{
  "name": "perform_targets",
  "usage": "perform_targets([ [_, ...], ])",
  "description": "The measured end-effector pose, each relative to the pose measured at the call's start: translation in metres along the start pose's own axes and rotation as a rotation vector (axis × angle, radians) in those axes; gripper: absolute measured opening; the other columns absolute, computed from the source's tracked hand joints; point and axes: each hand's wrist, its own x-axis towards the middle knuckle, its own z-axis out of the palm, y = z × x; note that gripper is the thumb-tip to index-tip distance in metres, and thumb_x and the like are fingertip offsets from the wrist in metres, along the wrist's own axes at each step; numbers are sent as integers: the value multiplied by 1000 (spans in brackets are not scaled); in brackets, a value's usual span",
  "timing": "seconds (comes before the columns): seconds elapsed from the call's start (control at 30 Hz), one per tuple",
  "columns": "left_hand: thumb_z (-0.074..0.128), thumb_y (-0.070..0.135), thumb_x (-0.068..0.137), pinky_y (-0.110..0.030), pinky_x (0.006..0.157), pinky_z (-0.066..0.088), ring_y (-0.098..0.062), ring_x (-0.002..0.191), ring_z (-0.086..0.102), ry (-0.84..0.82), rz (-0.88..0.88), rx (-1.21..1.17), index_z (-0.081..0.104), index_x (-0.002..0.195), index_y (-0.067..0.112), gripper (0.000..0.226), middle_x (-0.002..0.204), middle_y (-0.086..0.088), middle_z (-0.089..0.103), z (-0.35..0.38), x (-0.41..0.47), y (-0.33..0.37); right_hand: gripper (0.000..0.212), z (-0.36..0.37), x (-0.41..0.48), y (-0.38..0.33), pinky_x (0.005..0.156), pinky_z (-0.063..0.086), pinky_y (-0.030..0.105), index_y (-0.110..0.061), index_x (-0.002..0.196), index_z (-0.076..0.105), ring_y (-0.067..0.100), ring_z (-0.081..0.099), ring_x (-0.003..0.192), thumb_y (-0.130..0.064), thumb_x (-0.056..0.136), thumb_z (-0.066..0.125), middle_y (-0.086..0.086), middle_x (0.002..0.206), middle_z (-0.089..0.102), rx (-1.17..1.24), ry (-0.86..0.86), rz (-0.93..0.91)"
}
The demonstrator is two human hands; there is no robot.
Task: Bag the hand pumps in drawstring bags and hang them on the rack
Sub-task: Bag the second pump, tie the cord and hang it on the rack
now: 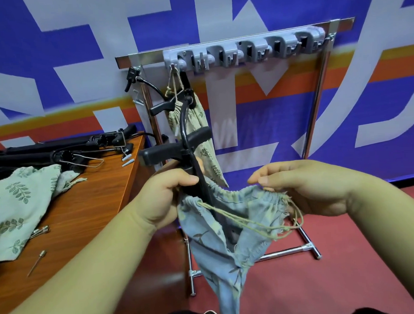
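My left hand (164,196) grips the barrel of a black hand pump (174,147) together with one side of a blue drawstring bag (219,246). The pump's T-handle and hose stick up above the bag's mouth; its lower part is inside the cloth. My right hand (302,188) pinches the gathered rim of the bag on the other side, and the tan cord (258,223) hangs in loops between both hands. A green leaf-print bag (200,131) holding another pump hangs by its cord from the leftmost hook of the grey rack (244,50).
A wooden table (91,202) at the left carries more black pumps (65,148), a green leaf-print bag (16,203), loose metal needles (37,262) and small plastic nozzles (128,160). The rack's chrome frame (315,100) stands on red floor before a blue banner wall.
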Motion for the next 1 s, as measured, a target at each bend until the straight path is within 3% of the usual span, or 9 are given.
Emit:
perform_targets([
  [0.17,87,18,30,-34,66,57,-30,71,64,20,9,-27,65,80,3,57,81,-15,61,-2,1,2,24,-5,-6,-4,49,33,19,-14,110,68,8,45,46,-13,86,69,1,64,58,-125,-47,64],
  [0.3,86,20,28,-33,66,58,-29,70,64,16,14,-34,66,76,4,54,84,-16,60,-2,1,2,22,-4,-6,-2,61,36,27,-21,98,74,14,51,57,-9,80,79,6,74,63,-150,21,3],
  [0.43,85,24,25,-35,68,59,-28,77,64,47,31,4,68,75,5,56,94,-17,60,-2,1,1,21,10,0,-8,74,49,18,-29,96,75,6,66,78,-28,77,83,-5,94,71,-464,251,-216],
  [0.5,85,23,25,-37,69,59,-30,79,65,33,18,-22,68,76,4,57,95,-18,61,0,1,1,26,23,8,-12,83,52,24,-30,97,73,5,67,87,-33,74,85,-10,101,71,-528,294,-335],
  [0.57,85,20,28,-41,72,59,-33,83,64,-8,-2,-48,66,78,5,56,94,-18,60,3,0,1,28,38,18,-13,75,54,29,-28,96,69,7,66,77,-32,74,86,-11,92,71,-535,274,-416],
  [0.67,85,20,34,-39,72,59,-31,80,64,-67,-7,-50,67,78,7,49,88,-15,63,5,0,1,28,52,35,-12,60,48,20,-24,92,62,5,63,62,-26,76,85,-17,74,68,-516,293,-479],
  [0.8,82,17,39,-39,72,57,-33,77,63,-98,8,-54,68,77,5,42,81,-16,64,7,-1,1,22,55,50,-10,60,45,18,-21,85,62,-1,55,55,-21,79,83,-10,70,66,-577,353,-519],
  [0.9,63,3,45,-33,63,58,-30,65,68,-48,35,-54,69,71,4,27,72,-15,66,13,-3,2,11,47,48,-11,57,41,12,-19,81,69,-4,54,51,-18,83,80,-13,60,64,-617,360,-463],
  [1.0,49,-2,53,-28,54,56,-27,55,66,66,57,-47,65,72,3,25,65,-13,64,10,-1,2,13,36,42,-14,54,39,11,-22,74,71,-5,54,50,-23,84,79,-18,54,63,-771,407,-438],
])
